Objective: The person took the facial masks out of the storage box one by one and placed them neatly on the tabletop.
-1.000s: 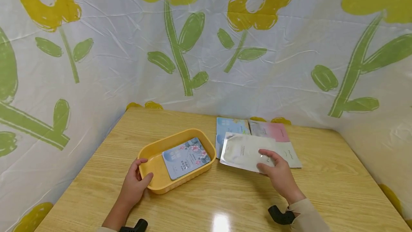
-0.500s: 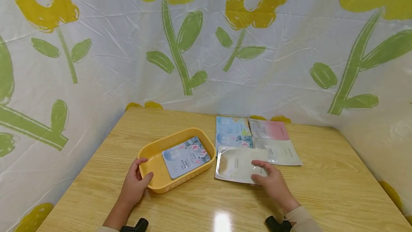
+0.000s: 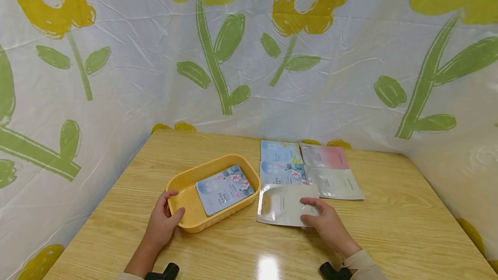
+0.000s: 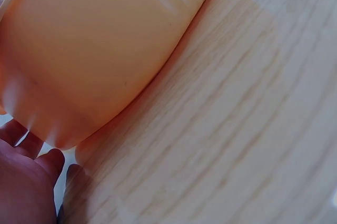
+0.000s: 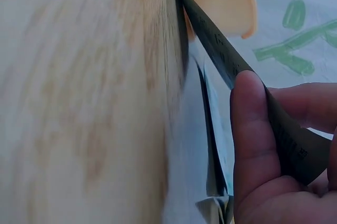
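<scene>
My left hand point(image 3: 161, 221) grips the near left corner of a yellow plastic tray point(image 3: 190, 200), thumb over the rim. In the left wrist view the tray's side wall point(image 4: 100, 56) stands close over the wood. Inside lies a blue sheet mask packet point(image 3: 225, 190) with pink flowers. My right hand point(image 3: 324, 221) pinches the right edge of a silvery white sheet mask packet point(image 3: 285, 205) between thumb and fingers. Seen from the right wrist, this packet point(image 5: 216, 40) slants and bends slightly, its far end low towards the wood. Its left edge is right beside the tray.
Behind the held packet lie a light blue packet point(image 3: 280, 152), a blue flowered packet point(image 3: 282, 173), a pink and silver packet point(image 3: 327, 157) and a silvery white packet point(image 3: 340, 183). A flower-printed cloth point(image 3: 249, 128) hangs behind the wooden table point(image 3: 404, 211).
My right hand has drawn the silvery white packet towards me and slightly left, lowering it and uncovering the blue flowered packet behind. My left hand and the tray have stayed put.
</scene>
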Tool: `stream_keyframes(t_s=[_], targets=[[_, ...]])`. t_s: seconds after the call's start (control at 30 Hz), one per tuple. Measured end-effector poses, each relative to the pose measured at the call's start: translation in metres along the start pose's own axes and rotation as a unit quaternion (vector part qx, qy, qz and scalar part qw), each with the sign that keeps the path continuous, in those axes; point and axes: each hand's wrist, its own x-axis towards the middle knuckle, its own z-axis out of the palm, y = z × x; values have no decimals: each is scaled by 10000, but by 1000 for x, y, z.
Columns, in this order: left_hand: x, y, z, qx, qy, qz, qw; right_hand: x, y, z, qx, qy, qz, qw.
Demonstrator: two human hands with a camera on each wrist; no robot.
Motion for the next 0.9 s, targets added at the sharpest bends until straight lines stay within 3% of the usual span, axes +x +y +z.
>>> stream_keyframes(t_s=[0.57, 0.9], targets=[[0, -1, -1, 111, 32, -66, 9999, -6, -2, -2, -699, -253, 239, 9969], [0, 0, 0, 32, 24, -66, 10000, -6, 0, -6, -1747, -115, -63, 9845]])
